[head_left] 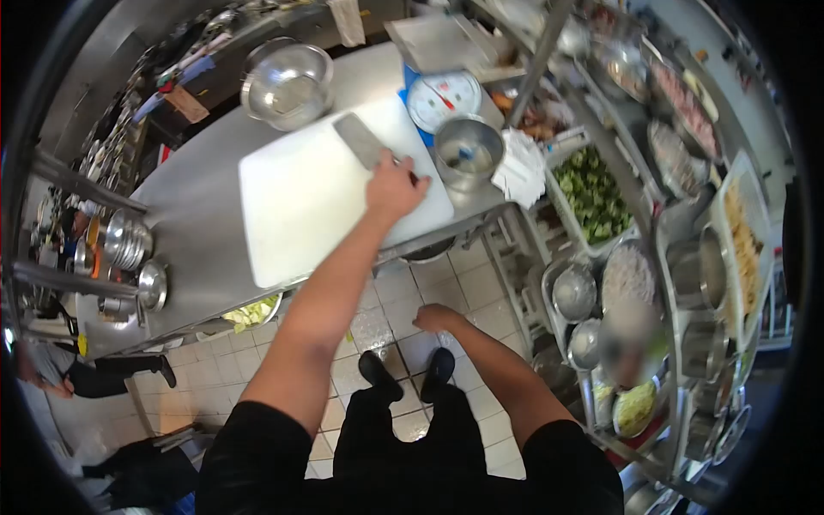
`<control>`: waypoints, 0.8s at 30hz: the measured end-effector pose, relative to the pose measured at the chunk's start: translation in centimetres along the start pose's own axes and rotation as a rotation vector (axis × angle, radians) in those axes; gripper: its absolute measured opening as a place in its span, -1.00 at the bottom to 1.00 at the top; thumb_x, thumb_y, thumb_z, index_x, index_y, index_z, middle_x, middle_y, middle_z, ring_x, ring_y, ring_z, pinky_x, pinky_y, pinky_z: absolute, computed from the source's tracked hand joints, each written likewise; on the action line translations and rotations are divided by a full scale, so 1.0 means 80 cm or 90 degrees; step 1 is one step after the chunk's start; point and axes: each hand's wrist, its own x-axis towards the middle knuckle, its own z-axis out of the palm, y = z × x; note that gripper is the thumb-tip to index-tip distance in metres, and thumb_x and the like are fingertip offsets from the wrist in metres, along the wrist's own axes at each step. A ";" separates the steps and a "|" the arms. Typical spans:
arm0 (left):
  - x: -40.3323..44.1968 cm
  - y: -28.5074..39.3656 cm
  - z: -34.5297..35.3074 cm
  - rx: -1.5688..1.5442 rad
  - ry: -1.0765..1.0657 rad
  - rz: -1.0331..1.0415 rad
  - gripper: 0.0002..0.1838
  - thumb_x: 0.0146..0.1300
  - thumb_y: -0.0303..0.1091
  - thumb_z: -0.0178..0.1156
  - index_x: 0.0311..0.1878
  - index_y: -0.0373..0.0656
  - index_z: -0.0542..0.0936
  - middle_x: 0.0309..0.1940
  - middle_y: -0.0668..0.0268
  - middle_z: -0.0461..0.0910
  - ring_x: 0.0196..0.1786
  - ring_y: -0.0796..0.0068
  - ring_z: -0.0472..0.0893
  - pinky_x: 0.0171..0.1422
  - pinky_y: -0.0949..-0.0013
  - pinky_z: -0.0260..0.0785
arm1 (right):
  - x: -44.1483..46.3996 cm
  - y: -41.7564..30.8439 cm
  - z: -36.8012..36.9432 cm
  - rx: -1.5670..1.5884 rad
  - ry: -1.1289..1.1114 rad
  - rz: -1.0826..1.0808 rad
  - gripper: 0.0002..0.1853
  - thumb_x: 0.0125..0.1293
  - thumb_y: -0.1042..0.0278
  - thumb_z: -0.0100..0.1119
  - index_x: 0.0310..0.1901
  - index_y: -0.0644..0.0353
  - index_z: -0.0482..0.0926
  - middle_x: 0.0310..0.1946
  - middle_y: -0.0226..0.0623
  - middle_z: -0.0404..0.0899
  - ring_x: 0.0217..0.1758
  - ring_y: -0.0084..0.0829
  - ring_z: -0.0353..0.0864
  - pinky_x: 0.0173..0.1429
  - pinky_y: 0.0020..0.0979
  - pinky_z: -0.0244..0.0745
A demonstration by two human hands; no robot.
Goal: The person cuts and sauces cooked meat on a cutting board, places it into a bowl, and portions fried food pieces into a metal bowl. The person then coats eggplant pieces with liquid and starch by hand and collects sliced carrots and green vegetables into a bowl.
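Note:
A white cutting board [300,202] lies on the steel counter. Near its upper right part is a cleaver [357,142] with a broad grey blade, its blade flat on the board. My left hand [396,187] is at the cleaver's handle end, fingers wrapped round the handle, which is mostly hidden. Low over the tiled floor, between the counter and my body, my right hand [436,318] hangs with its fingers curled in; whether anything is inside them is hidden.
Metal bowls [287,83] stand behind the board. Right of it are a dial scale [445,101], a steel pot [469,153] and white cloths or papers [520,167]. Farther right are a tray of green vegetables [592,193] and shelves. Another person [64,369] is at far left.

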 end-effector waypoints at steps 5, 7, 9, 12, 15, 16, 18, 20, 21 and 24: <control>-0.061 -0.067 0.064 -0.064 0.086 0.124 -0.73 0.04 -0.47 0.18 -0.14 -0.26 0.60 -0.04 0.04 0.54 -0.13 0.06 0.58 0.00 0.16 0.47 | 0.071 0.148 0.084 0.629 0.071 0.306 -0.58 0.36 0.11 0.02 -0.39 0.34 0.64 -0.45 -0.12 0.68 -0.48 -0.29 0.62 -0.39 -0.15 0.53; -0.102 -0.096 0.059 -0.071 0.203 0.118 -0.74 0.19 -0.47 0.18 -0.04 -0.24 0.61 -0.10 0.10 0.59 -0.09 0.17 0.61 0.01 0.29 0.47 | 0.158 0.246 0.132 0.807 0.209 0.337 -0.59 0.37 0.10 0.03 -0.31 0.38 0.59 -0.48 -0.20 0.62 -0.57 -0.37 0.54 -0.49 -0.25 0.48; -0.107 -0.152 0.078 0.002 0.280 0.196 -0.71 0.28 -0.37 0.20 0.05 -0.20 0.62 -0.09 0.13 0.63 -0.05 0.27 0.62 0.02 0.35 0.45 | 0.254 0.347 0.144 0.597 0.477 0.484 -0.32 0.41 -0.14 0.03 0.26 0.36 0.30 -0.30 -0.10 0.60 -0.58 -0.36 0.53 -0.47 -0.26 0.51; -0.120 -0.137 0.081 0.054 0.262 0.069 -0.64 0.33 -0.21 0.21 0.11 -0.18 0.63 -0.07 0.15 0.66 -0.02 0.41 0.61 0.08 0.43 0.39 | 0.245 0.356 0.066 0.800 0.510 0.413 -0.28 0.42 -0.13 0.02 0.29 0.44 0.27 -0.27 -0.11 0.63 -0.49 -0.32 0.61 -0.38 -0.29 0.57; -0.100 -0.187 0.080 0.020 0.241 0.088 -0.57 0.34 -0.09 0.21 0.15 -0.18 0.61 -0.09 0.24 0.67 -0.03 0.51 0.58 0.10 0.48 0.36 | 0.348 0.346 0.103 0.768 0.630 0.452 -0.54 0.39 0.00 -0.01 -0.04 0.33 0.48 -0.31 -0.04 0.66 -0.31 -0.12 0.65 -0.16 -0.14 0.55; -0.096 -0.189 0.081 -0.001 0.242 0.097 -0.54 0.34 -0.07 0.21 0.16 -0.19 0.60 -0.09 0.26 0.66 -0.04 0.52 0.57 0.10 0.49 0.35 | 0.405 0.332 0.133 0.684 0.713 0.511 -0.60 0.38 0.05 -0.02 -0.15 0.29 0.55 -0.33 -0.02 0.67 -0.24 -0.05 0.66 -0.09 -0.08 0.54; -0.101 -0.184 0.085 -0.042 0.220 0.085 -0.50 0.35 -0.04 0.20 0.18 -0.22 0.58 -0.08 0.28 0.65 -0.05 0.54 0.57 0.09 0.50 0.35 | 0.413 0.283 0.173 0.678 0.835 0.494 -0.62 0.35 0.06 0.00 -0.23 0.28 0.58 -0.35 0.08 0.66 -0.14 0.11 0.64 0.04 0.01 0.49; -0.094 -0.186 0.080 -0.061 0.205 0.084 -0.49 0.35 -0.03 0.20 0.17 -0.25 0.57 -0.05 0.28 0.64 -0.05 0.55 0.57 0.10 0.51 0.35 | 0.375 0.268 0.146 0.780 0.953 0.460 -0.56 0.32 0.03 0.06 -0.16 0.37 0.51 -0.30 0.22 0.62 -0.05 0.23 0.60 0.09 0.03 0.45; -0.096 -0.184 0.079 -0.049 0.204 0.085 -0.49 0.35 -0.03 0.19 0.17 -0.25 0.57 -0.05 0.28 0.64 -0.04 0.55 0.57 0.10 0.52 0.35 | 0.365 0.285 0.137 0.816 0.933 0.432 -0.57 0.30 0.08 0.11 -0.12 0.40 0.46 -0.31 0.16 0.60 -0.07 0.14 0.61 0.00 -0.03 0.50; -0.097 -0.180 0.079 -0.030 0.191 0.088 -0.50 0.36 -0.03 0.19 0.17 -0.24 0.57 -0.05 0.28 0.64 -0.04 0.57 0.57 0.11 0.52 0.34 | 0.351 0.334 0.116 0.975 0.815 0.295 -0.53 0.27 0.20 0.22 0.00 0.46 0.36 -0.25 0.05 0.55 -0.13 -0.07 0.66 -0.30 -0.16 0.61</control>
